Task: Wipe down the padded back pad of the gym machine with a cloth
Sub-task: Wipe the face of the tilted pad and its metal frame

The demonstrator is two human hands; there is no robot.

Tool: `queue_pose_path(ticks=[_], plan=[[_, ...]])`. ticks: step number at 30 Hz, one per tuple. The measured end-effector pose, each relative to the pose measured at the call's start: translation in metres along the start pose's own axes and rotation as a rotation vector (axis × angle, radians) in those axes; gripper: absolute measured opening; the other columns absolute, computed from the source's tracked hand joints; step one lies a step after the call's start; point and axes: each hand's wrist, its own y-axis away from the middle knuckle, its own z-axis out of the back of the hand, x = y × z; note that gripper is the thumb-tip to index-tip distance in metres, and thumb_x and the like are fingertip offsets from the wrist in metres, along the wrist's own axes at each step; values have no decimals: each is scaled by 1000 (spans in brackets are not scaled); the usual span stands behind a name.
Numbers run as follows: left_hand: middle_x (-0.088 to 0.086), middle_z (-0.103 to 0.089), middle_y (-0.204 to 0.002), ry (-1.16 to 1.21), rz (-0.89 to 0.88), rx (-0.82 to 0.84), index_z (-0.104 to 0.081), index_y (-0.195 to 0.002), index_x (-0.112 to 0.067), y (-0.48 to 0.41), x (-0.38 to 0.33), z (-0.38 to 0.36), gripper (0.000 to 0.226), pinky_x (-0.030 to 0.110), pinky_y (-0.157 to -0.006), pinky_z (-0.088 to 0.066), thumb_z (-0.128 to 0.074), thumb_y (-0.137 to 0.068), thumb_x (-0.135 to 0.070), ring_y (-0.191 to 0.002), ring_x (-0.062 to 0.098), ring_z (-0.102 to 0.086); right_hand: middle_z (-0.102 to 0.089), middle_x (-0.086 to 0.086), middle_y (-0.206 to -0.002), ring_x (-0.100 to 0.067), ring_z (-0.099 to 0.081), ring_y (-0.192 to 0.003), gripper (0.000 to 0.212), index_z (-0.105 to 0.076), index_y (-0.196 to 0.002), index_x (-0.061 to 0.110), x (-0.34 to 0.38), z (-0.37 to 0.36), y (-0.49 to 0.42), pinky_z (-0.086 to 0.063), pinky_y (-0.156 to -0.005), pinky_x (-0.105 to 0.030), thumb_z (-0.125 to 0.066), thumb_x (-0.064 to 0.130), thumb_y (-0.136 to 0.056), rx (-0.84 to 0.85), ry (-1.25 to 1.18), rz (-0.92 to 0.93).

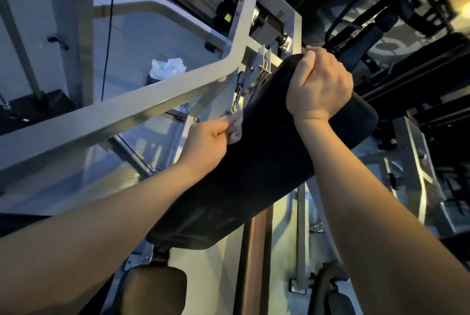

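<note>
The black padded back pad (254,169) runs diagonally through the middle of the head view, from lower left to upper right. My left hand (208,141) pinches a small pale cloth (235,129) against the pad's left edge, about halfway up. My right hand (320,83) grips the pad's top end, fingers curled over its upper edge. Most of the cloth is hidden behind my left fingers.
A grey metal frame bar (142,108) crosses just left of the pad, with a chain and metal clips (254,78) behind the pad's edge. A bin with a white bag (166,69) stands beyond. A brown seat pad (155,289) lies below. Dark gym machines (407,22) fill the right.
</note>
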Motion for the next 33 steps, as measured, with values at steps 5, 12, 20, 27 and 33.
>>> queue_pose_path(ticks=[5,12,20,27,33], plan=[[-13,-67,-125,167,-174,67,-60,-136,-25,-67,-57,-8,39,13,-100,-46,-53,-102,-9,-115,-4,-60,-73,1,-84,-24,-66,-78,37,-76,-97,21,-3,-5,2,-43,-75,-36,-41,31,-99,-80,-15,10],[-14,-65,-123,-42,54,145,-58,-133,-36,2,39,2,55,32,-109,-44,-54,-95,3,-118,7,-60,-73,4,-86,-20,-65,-79,37,-77,-98,24,-1,-6,2,-40,-75,-34,-41,32,-99,-86,-15,4],[-10,-66,-131,98,-144,24,-62,-135,-21,-29,-23,-12,45,19,-104,-46,-50,-97,0,-119,3,-61,-75,4,-91,-20,-66,-84,37,-76,-102,24,0,-4,2,-41,-80,-34,-40,31,-100,-55,-16,-7],[-14,-67,-113,-133,134,145,-67,-128,-13,37,53,6,42,-2,-88,-38,-59,-92,7,-97,-5,-61,-73,0,-93,-24,-65,-85,40,-75,-101,20,1,2,2,-40,-80,-36,-37,33,-100,-8,34,31],[-2,-73,-99,-47,349,191,-74,-104,-32,28,61,25,36,24,-86,-55,-57,-95,-2,-96,13,-69,-56,-7,-140,-27,-48,-134,44,-62,-135,18,20,20,21,-29,-117,-43,-39,32,-101,110,15,97]])
